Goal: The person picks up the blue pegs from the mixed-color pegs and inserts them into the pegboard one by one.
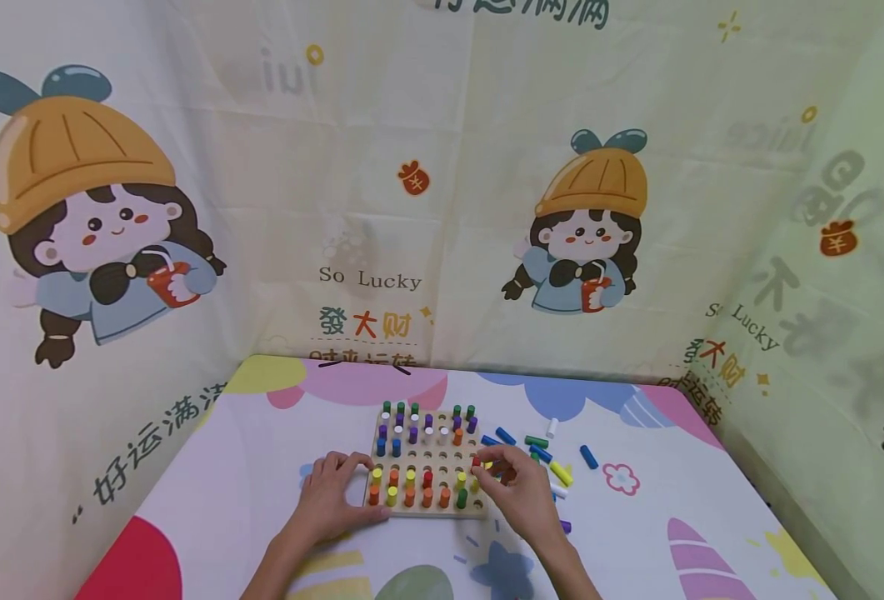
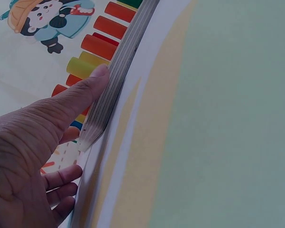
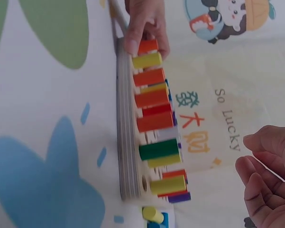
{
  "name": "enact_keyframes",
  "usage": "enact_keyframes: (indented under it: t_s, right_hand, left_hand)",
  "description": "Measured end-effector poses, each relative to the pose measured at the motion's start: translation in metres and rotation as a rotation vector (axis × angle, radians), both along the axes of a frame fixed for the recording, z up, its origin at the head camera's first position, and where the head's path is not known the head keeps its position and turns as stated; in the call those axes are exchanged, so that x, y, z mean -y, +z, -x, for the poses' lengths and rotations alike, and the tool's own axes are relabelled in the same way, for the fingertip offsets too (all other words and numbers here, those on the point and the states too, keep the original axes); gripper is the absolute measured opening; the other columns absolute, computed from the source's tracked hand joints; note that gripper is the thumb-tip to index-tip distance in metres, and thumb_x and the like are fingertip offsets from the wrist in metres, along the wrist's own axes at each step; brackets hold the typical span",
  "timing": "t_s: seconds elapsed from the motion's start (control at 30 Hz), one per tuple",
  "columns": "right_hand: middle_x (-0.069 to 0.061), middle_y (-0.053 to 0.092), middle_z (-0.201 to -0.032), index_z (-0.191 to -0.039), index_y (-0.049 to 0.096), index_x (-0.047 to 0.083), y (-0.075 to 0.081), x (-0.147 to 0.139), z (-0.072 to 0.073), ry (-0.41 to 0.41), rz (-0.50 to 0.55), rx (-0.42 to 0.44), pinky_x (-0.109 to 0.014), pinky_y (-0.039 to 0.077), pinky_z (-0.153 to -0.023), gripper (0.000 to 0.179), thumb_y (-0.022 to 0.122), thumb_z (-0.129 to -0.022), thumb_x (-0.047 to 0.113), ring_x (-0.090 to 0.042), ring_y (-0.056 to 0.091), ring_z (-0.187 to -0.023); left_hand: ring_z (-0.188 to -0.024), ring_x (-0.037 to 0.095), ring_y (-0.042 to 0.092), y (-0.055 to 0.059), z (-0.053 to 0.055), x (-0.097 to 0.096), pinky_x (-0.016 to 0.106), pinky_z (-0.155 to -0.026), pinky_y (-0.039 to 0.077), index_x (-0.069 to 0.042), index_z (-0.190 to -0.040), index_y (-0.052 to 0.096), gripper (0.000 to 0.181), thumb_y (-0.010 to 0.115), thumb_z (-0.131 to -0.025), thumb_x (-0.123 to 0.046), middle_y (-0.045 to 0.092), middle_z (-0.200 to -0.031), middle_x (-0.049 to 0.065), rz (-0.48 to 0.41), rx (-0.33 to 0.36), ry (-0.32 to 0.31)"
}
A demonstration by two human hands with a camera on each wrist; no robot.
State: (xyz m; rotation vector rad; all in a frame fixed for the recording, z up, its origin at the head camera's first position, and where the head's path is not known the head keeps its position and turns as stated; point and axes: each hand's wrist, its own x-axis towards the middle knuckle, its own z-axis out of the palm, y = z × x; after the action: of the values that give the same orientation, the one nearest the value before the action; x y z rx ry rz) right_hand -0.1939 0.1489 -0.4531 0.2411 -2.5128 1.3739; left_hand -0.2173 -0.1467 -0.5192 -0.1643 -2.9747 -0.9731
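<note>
A wooden pegboard lies on the table, its rows partly filled with coloured pegs. My left hand holds its near left corner, thumb along the front edge and index finger by the left side. At the board's right side is my right hand, fingers loosely bent. Its fingertips are close by a red peg standing in the right-hand column. Nothing shows between the thumb and fingers in the right wrist view. A green peg and a yellow peg stand near that end.
Loose pegs lie right of the board, among them a blue peg, a yellow peg, a green peg and a white peg. A patterned cloth covers the table. Printed curtains hang behind and at both sides.
</note>
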Motion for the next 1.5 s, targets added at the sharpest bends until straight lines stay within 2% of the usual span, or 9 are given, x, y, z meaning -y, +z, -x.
enact_keyframes:
  t_s: [0.5, 0.77, 1.07, 1.37, 1.5]
  right_hand:
    - [-0.007, 0.075, -0.097, -0.101, 0.075, 0.008, -0.006, -0.032, 0.0, -0.116, -0.038, -0.023, -0.022, 0.052, -0.067, 0.016, 0.081, -0.086, 0.005, -0.008, 0.066, -0.076]
    - [-0.005, 0.074, -0.101, -0.104, 0.075, 0.008, -0.007, -0.043, -0.001, -0.177, -0.068, 0.047, -0.021, 0.052, -0.071, 0.02, 0.082, -0.086, 0.007, -0.012, 0.066, -0.081]
    - [-0.005, 0.075, -0.1, -0.106, 0.074, 0.005, -0.015, -0.056, 0.002, -0.2, -0.121, 0.093, -0.022, 0.052, -0.072, 0.019, 0.08, -0.088, 0.008, -0.014, 0.067, -0.083]
    - [-0.003, 0.075, -0.097, -0.103, 0.074, 0.006, -0.023, -0.073, 0.005, -0.206, -0.132, 0.063, -0.023, 0.051, -0.071, 0.019, 0.081, -0.085, 0.006, -0.011, 0.067, -0.079]
    - [-0.006, 0.075, -0.099, -0.105, 0.074, 0.004, -0.023, -0.079, 0.007, -0.213, -0.148, 0.09, -0.022, 0.052, -0.072, 0.02, 0.081, -0.086, 0.006, -0.013, 0.068, -0.08]
  left_hand:
    - [-0.121, 0.036, 0.041, 0.0, 0.0, 0.0, 0.063, -0.099, 0.037, -0.032, -0.12, 0.059, 0.073, 0.088, -0.063, -0.068, 0.048, -0.127, 0.011, 0.002, 0.003, 0.004]
    - [-0.121, 0.036, 0.041, -0.001, 0.0, 0.0, 0.063, -0.099, 0.037, -0.033, -0.12, 0.059, 0.073, 0.088, -0.064, -0.068, 0.048, -0.127, 0.011, -0.002, 0.002, 0.006]
    - [-0.123, 0.038, 0.04, 0.002, -0.001, 0.0, 0.066, -0.101, 0.035, -0.032, -0.121, 0.059, 0.074, 0.088, -0.063, -0.067, 0.049, -0.128, 0.012, -0.005, 0.011, 0.004]
    - [-0.124, 0.037, 0.039, 0.002, 0.001, 0.001, 0.065, -0.101, 0.035, -0.033, -0.122, 0.059, 0.075, 0.088, -0.062, -0.067, 0.048, -0.13, 0.012, -0.009, 0.02, 0.005]
    - [-0.123, 0.037, 0.039, 0.003, 0.001, 0.0, 0.066, -0.102, 0.034, -0.032, -0.122, 0.059, 0.075, 0.089, -0.062, -0.067, 0.048, -0.13, 0.012, -0.009, 0.02, 0.003]
